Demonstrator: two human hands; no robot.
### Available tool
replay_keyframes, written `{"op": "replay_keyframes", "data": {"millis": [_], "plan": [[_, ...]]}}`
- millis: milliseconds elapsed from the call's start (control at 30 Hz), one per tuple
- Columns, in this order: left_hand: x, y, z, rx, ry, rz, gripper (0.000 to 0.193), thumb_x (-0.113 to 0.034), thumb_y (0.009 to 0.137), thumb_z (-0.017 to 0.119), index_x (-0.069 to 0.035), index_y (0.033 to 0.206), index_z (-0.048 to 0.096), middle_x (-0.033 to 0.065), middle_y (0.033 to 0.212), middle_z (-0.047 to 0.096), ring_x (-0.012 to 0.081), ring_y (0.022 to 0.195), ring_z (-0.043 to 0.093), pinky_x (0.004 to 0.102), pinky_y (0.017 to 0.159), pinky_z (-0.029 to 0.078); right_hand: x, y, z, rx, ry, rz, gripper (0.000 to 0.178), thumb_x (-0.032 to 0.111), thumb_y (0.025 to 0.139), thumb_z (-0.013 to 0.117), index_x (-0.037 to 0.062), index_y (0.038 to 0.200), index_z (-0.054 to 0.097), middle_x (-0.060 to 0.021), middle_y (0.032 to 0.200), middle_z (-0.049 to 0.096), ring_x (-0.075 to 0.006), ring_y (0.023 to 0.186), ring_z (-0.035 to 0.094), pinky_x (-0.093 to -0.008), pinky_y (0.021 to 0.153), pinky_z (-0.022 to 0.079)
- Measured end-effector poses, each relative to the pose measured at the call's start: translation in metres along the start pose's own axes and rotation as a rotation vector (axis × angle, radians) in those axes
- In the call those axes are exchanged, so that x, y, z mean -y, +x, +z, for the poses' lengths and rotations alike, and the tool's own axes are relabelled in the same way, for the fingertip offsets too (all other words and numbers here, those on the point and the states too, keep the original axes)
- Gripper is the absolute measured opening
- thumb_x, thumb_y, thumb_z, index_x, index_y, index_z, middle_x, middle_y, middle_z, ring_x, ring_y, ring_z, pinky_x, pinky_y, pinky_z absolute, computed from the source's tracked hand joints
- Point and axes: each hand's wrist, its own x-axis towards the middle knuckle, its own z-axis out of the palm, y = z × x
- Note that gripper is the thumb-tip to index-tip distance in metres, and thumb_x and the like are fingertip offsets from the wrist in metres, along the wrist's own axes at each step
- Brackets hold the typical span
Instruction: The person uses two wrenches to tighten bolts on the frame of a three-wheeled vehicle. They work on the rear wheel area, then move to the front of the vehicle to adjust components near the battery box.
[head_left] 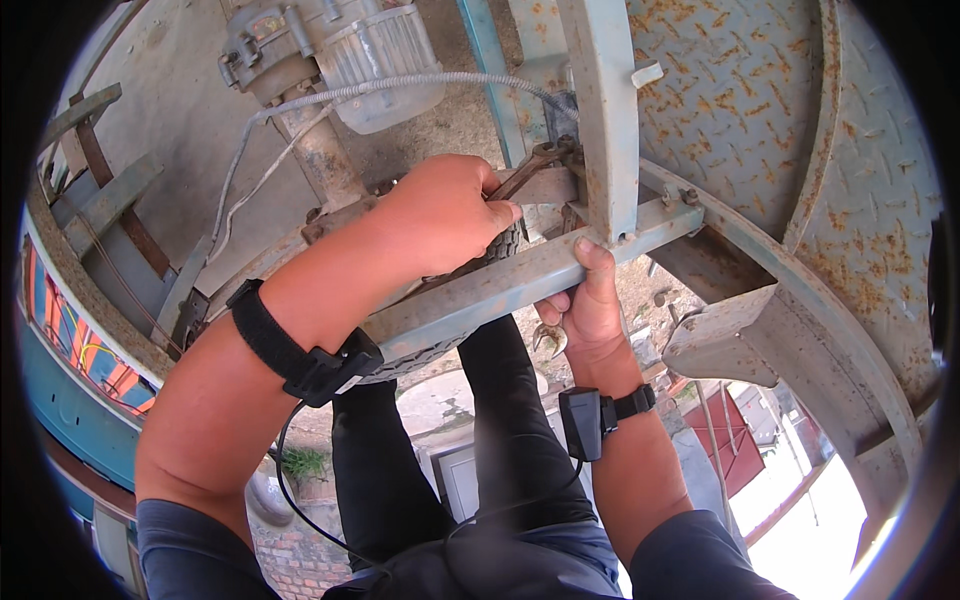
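Just beyond the beam (pixel 490 285), the left hand (pixel 455 215) is clenched round a slim, dark, rusty wrench (pixel 520 178), whose shaft slants out past the thumb toward the upright post (pixel 605 120) standing at the beam's right part. On the beam's near side, the right hand (pixel 592 305) lays its thumb against the painted, scuffed metal; whether it grips the second wrench (pixel 549 341), open-ended and shiny, beside its curled fingers, I cannot tell. Right of the beam lies rust-blotched tread plate (pixel 720 100).
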Motion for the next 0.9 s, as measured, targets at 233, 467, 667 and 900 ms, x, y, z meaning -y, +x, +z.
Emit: {"op": "replay_keyframes", "data": {"millis": [233,467,667,900], "plan": [[-0.009,0.003,0.007,-0.032,0.078,0.036,0.035,-0.029,0.096,0.068,0.006,0.098,0.072,0.0181,0.072,0.07,0.0327,0.07,0.071,0.0438,0.073,0.054,0.0,0.0,0.001,0.001,0.012,-0.002,0.037,0.045,0.096,0.06,0.0083,0.091,0.056,0.0004,0.067,0.051,-0.0087,0.051,0.044,-0.027,0.044,0.04],[-0.002,0.007,0.014,-0.05,0.096,0.054,0.037,-0.031,0.095,0.069,0.005,0.101,0.072,0.023,0.087,0.072,0.0392,0.084,0.071,0.0459,0.079,0.054,-0.001,0.001,-0.002,0.004,0.019,0.009,0.037,0.044,0.096,0.059,0.0077,0.091,0.056,0.0003,0.067,0.051,-0.0087,0.051,0.044,-0.0271,0.044,0.04],[0.001,0.012,0.006,-0.045,0.166,0.087,0.036,-0.031,0.095,0.07,0.004,0.107,0.073,0.0255,0.099,0.072,0.0416,0.094,0.07,0.0472,0.084,0.054,0.0,0.0,0.002,0.004,0.013,0.001,0.037,0.044,0.096,0.059,0.0075,0.09,0.056,0.0001,0.066,0.05,-0.0092,0.051,0.044,-0.0274,0.044,0.04],[0.039,0.045,-0.015,-0.138,0.268,0.164,0.03,-0.024,0.096,0.07,-0.001,0.114,0.074,0.0201,0.107,0.074,0.0366,0.097,0.07,0.0439,0.088,0.054,0.0,-0.002,0.004,-0.022,0.018,-0.014,0.037,0.043,0.097,0.059,0.0068,0.09,0.057,-0.0005,0.066,0.05,-0.01,0.052,0.045,-0.0277,0.046,0.041]]}}
